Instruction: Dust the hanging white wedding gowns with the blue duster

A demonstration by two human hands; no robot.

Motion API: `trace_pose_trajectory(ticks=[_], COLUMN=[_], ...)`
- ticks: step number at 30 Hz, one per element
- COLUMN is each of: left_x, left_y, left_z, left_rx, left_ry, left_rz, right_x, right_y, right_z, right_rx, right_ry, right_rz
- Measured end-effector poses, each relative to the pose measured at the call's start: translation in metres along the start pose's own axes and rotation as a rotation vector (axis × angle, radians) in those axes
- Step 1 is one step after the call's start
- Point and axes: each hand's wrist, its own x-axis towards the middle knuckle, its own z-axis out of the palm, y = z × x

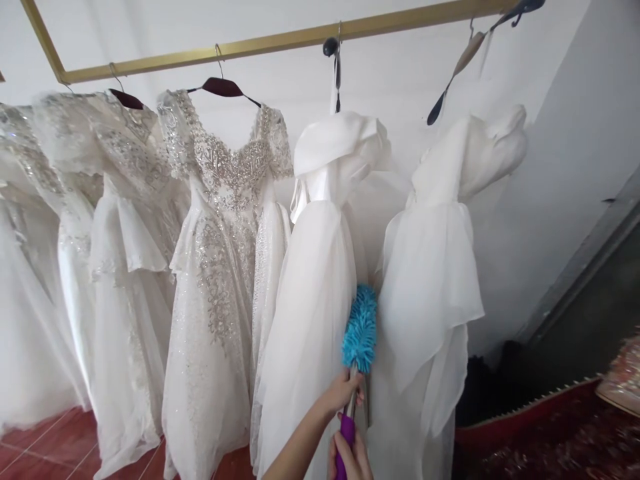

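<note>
Between two plain white gowns we hold a duster (pixel 360 327) upright, its fluffy turquoise head of short microfibre loops lying against the skirt of the left gown (pixel 310 300) and just beside the ruffled gown (pixel 430 280) to the right. A thin metal shaft runs down into a purple handle (pixel 347 433). Our left hand (pixel 343 393) has its grip closed around the shaft under the head; our right hand (pixel 350 459) is wrapped tight on the purple handle below. Further left, a beaded gown (pixel 220 253) hangs from a gold rail (pixel 250 47) above a red tiled floor (pixel 45 447).
</note>
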Motion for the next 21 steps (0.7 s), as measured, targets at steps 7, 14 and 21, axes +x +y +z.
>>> trace_pose_trajectory(ticks=[7,14,21], left_x=[-0.046,-0.067,-0.055], left_y=[0.103,0.124,0.055], left_z=[0.024,0.029,0.023], left_rx=[-0.008,-0.012,-0.052], left_ry=[-0.034,-0.031,0.064], left_rz=[0.274,0.35,0.205], right_x=[-0.038,-0.042,-0.037], right_y=[-0.089,-0.093,-0.038], right_z=[-0.004,-0.015,-0.022], right_rx=[-0.061,-0.125,-0.12], right_ry=[-0.081,-0.142,-0.134], right_rz=[-0.124,-0.173,-0.077])
